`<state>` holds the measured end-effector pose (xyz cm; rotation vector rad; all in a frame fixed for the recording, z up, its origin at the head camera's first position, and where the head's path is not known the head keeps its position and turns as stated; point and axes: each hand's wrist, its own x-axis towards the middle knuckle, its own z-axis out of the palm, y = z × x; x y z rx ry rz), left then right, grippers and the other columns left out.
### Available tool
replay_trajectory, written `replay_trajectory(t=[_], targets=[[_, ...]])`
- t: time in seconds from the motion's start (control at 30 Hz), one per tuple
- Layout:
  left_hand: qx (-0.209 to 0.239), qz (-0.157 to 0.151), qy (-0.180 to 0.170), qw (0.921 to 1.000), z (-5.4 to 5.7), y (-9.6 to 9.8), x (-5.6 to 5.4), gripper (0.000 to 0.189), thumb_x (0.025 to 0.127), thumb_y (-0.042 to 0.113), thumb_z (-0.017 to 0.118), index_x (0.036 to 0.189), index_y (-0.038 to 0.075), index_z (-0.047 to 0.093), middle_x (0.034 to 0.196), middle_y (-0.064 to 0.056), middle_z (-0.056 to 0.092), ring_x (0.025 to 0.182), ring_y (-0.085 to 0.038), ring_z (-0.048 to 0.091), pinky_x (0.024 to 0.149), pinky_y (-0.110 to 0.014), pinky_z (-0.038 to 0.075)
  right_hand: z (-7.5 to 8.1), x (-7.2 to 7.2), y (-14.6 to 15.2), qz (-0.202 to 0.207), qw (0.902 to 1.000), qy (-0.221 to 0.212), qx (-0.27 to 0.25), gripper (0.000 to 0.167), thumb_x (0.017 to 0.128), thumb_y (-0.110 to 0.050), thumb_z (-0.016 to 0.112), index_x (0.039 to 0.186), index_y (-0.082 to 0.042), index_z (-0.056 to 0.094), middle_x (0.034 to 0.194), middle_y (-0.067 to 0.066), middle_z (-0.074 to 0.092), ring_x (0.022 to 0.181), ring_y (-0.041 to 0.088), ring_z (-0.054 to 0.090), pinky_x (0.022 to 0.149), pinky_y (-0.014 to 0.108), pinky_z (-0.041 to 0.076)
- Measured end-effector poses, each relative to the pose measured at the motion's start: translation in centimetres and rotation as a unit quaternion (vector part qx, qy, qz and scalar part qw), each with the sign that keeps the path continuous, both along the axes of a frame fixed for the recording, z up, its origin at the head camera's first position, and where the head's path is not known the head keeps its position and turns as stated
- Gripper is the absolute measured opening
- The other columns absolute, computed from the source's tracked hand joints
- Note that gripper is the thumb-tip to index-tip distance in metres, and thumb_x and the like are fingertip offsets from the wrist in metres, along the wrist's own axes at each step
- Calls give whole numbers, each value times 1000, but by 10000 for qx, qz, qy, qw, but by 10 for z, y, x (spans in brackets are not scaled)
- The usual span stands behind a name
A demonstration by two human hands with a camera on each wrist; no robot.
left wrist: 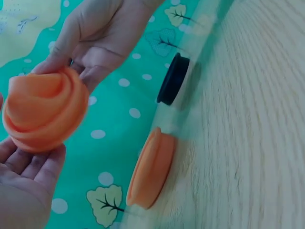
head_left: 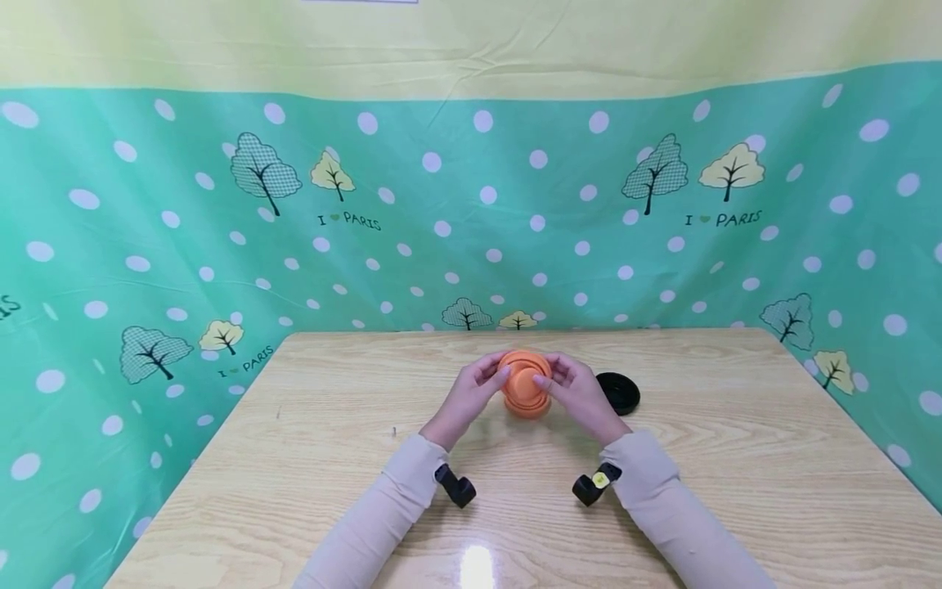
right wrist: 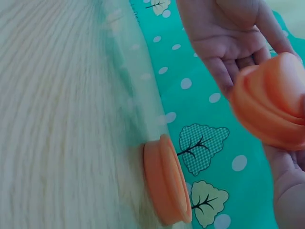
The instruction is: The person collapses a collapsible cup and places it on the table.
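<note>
Both hands hold a soft orange collapsible cup [head_left: 526, 381] raised over the table, its ringed wall folded and twisted around a rounded middle. My left hand [head_left: 477, 394] grips its left edge, with the thumb laid across the front. From the other side my right hand [head_left: 581, 394] grips the right edge, thumb also on the front. In the left wrist view the cup [left wrist: 45, 109] shows swirled, uneven folds. Below it, a round orange piece with a flanged rim [right wrist: 166, 181] rests on the table, partly covered by the cup in the head view.
A round black lid-like piece [head_left: 618, 393] lies on the wooden table [head_left: 331, 491], just right of the right hand. Behind the table hangs a green dotted cloth [head_left: 486, 221]. Black wrist cameras [head_left: 456, 486] are strapped at both sleeves.
</note>
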<state>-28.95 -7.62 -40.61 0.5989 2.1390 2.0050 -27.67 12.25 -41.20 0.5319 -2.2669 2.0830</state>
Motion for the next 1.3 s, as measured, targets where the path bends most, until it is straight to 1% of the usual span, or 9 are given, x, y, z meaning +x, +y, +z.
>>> replay_trajectory(t=[0.1, 0.23, 0.53, 0.67, 0.8, 0.97, 1.07, 1.17, 1.3], targets=[[125, -52, -70, 9999, 10, 1, 7, 41, 98, 12, 51, 135, -3, 46, 125, -22, 57, 102, -13, 59, 89, -27, 49, 1, 1, 1, 21, 9994, -80, -335, 38, 91, -14, 64, 120, 5, 51, 112, 13, 58, 97, 9, 61, 80, 22, 53], [205, -1, 10, 9998, 21, 2, 17, 38, 96, 10, 54, 130, -6, 49, 119, -23, 59, 94, -8, 60, 84, -24, 51, -1, -1, 1, 86, 9992, -58, -392, 38, 91, -14, 64, 121, 7, 50, 113, 13, 58, 97, 9, 61, 81, 23, 53], [210, 236, 190, 9993, 21, 0, 17, 31, 94, 9, 58, 120, -7, 57, 107, -17, 66, 84, -6, 60, 73, -20, 51, -3, 0, -4, 115, 9988, -20, -479, 36, 91, -9, 63, 118, 9, 50, 107, 6, 60, 94, 8, 62, 79, 22, 54], [86, 188, 169, 9996, 19, -1, 16, 32, 93, 8, 58, 121, -7, 58, 110, -20, 65, 85, -6, 60, 75, -20, 51, -1, 2, -3, 121, 9996, -81, -250, 37, 90, -12, 65, 118, 8, 51, 109, 10, 60, 94, 9, 61, 78, 21, 53], [-264, 66, 230, 9994, 20, -1, 16, 34, 93, 8, 59, 124, -6, 57, 116, -22, 63, 91, -6, 60, 80, -20, 51, 0, 1, 0, 136, 9997, -88, 188, 38, 88, -18, 68, 117, 4, 55, 111, 14, 60, 96, 13, 60, 80, 22, 51], [-757, -218, 668, 9947, 18, -2, 17, 34, 92, 6, 60, 123, -8, 57, 116, -21, 64, 95, -13, 62, 78, -20, 52, -4, -4, 3, 284, 9962, 125, 813, 36, 86, -23, 70, 115, -3, 61, 108, 9, 64, 97, 16, 60, 83, 24, 50], [-883, -302, 849, 9920, 17, -2, 17, 33, 91, 3, 60, 122, -10, 57, 114, -23, 64, 99, -20, 63, 78, -20, 52, -6, -4, 3, 417, 9935, 202, 1042, 34, 86, -23, 70, 114, -5, 62, 108, 8, 65, 95, 17, 61, 82, 25, 51], [-971, -265, 849, 9913, 17, -1, 17, 35, 91, 3, 60, 122, -11, 56, 114, -23, 64, 100, -24, 63, 78, -20, 52, -6, -4, 3, 476, 9929, 182, 1073, 33, 87, -20, 69, 114, -4, 61, 107, 9, 65, 94, 17, 61, 80, 25, 52], [-965, -218, 646, 9930, 18, -1, 18, 38, 91, 6, 61, 125, -9, 55, 115, -22, 64, 101, -24, 63, 79, -22, 53, -5, -4, 3, 465, 9938, 131, 1003, 32, 87, -16, 69, 114, 0, 61, 106, 12, 65, 93, 16, 62, 79, 24, 52]])
